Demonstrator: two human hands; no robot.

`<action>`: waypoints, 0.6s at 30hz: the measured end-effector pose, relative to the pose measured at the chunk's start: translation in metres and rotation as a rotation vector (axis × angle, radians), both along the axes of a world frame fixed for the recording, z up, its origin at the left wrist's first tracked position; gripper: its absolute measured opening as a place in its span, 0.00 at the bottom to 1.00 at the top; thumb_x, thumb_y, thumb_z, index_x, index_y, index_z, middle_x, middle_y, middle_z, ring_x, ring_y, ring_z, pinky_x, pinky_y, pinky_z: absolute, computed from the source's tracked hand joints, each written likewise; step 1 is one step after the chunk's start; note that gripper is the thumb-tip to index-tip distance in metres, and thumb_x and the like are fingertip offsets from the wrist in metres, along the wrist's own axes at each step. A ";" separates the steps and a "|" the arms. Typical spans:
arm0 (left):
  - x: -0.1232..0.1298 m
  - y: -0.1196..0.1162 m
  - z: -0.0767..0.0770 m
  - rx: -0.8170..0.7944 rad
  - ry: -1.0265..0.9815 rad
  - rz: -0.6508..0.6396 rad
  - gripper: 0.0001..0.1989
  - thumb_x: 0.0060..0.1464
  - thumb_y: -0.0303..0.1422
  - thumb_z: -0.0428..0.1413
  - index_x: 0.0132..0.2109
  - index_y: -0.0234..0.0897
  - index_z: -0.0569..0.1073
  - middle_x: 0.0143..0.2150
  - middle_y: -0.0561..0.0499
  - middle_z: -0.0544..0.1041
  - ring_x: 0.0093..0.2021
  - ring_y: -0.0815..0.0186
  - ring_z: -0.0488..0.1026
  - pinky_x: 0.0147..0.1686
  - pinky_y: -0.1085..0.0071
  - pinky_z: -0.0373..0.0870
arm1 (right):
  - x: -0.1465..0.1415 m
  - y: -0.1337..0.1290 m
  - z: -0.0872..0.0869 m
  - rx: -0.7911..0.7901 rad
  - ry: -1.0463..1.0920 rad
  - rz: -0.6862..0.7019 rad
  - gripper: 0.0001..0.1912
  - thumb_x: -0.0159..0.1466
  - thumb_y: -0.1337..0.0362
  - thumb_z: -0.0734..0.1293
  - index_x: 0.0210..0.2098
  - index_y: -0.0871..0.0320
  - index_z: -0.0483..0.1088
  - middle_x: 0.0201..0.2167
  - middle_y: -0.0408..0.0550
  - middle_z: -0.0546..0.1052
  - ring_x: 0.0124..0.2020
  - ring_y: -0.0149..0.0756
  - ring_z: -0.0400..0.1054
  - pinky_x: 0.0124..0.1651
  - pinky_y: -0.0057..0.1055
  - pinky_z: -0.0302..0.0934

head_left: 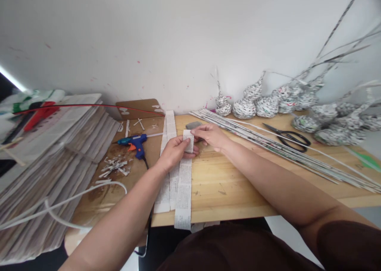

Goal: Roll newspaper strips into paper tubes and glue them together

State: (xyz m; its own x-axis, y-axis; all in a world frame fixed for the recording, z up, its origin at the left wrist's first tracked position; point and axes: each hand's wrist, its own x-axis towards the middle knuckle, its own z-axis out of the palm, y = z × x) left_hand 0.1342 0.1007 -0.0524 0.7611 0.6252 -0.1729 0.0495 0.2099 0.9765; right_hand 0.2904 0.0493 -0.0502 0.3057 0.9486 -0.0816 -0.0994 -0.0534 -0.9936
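Observation:
My left hand (176,151) pinches a printed newspaper strip (183,183) near its far end, thumb on top and fingers beneath. From there the strip hangs toward me, past the table's front edge. At its far corner, my right hand (210,136) has thumb and forefinger closed on the same strip. More newspaper strips (163,191) lie flat to the left, partly under my left wrist. Just behind my fingers is a small grey object (193,124), whose kind I cannot make out.
A blue glue gun (137,144) lies left, beside paper scraps (116,167) and a tall newspaper stack (74,144). Rolled paper sticks (262,142) and black scissors (287,138) lie right. Woven paper gourds (266,106) stand along the wall.

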 end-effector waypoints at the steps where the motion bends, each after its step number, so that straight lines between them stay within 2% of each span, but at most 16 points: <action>1: 0.000 0.000 0.000 0.001 0.002 -0.001 0.13 0.55 0.37 0.55 0.41 0.30 0.73 0.31 0.43 0.79 0.31 0.63 0.78 0.33 0.68 0.76 | -0.001 0.000 0.001 -0.001 0.008 -0.008 0.11 0.50 0.60 0.73 0.27 0.63 0.75 0.17 0.44 0.72 0.19 0.27 0.64 0.14 0.20 0.44; 11: 0.000 0.000 -0.003 0.011 0.008 -0.022 0.12 0.57 0.35 0.53 0.42 0.30 0.72 0.31 0.43 0.79 0.32 0.63 0.78 0.34 0.67 0.75 | -0.006 0.000 0.003 -0.014 0.013 -0.044 0.13 0.49 0.58 0.74 0.26 0.62 0.74 0.16 0.43 0.70 0.19 0.26 0.62 0.14 0.21 0.44; 18: 0.001 0.000 -0.004 0.027 -0.004 -0.040 0.13 0.55 0.37 0.55 0.41 0.31 0.72 0.31 0.44 0.79 0.31 0.64 0.78 0.35 0.66 0.75 | -0.012 -0.002 0.006 -0.017 0.014 -0.062 0.15 0.48 0.57 0.74 0.23 0.62 0.70 0.16 0.40 0.69 0.18 0.25 0.60 0.18 0.22 0.47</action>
